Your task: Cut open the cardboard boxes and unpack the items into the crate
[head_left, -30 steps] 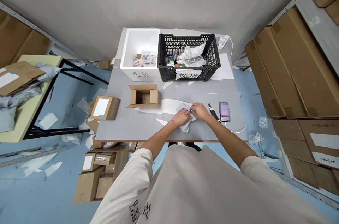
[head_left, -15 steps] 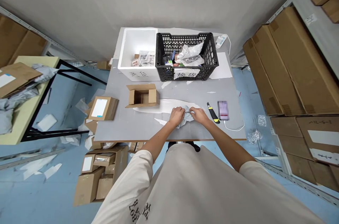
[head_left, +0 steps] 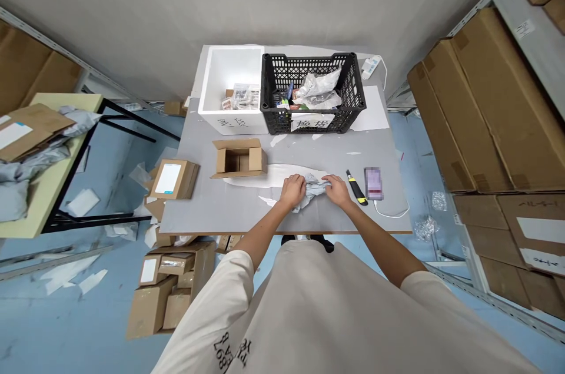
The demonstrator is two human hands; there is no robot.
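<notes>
A crumpled pale grey-blue plastic bag (head_left: 312, 188) lies near the front edge of the table. My left hand (head_left: 293, 190) is closed on its left side, and my right hand (head_left: 337, 189) grips its right side, fingers curled over it. Whatever may be inside the bag is hidden. Right of my right hand rests a black and yellow utility knife (head_left: 356, 188), beside a phone (head_left: 374, 184) on a white cable. An open cardboard box (head_left: 239, 159) sits to the left, behind my left hand.
Along the back of the table (head_left: 212, 209) stand a white foam box (head_left: 232, 122) and a black plastic crate (head_left: 324, 121) holding packets. A taped, labelled carton (head_left: 175, 179) is at the left edge. Cartons (head_left: 498, 103) line the right shelf; a side table (head_left: 53, 185) holds parcels.
My hands have moved apart, my right hand going rightward. The bag between them is pulled wider and more of it shows.
</notes>
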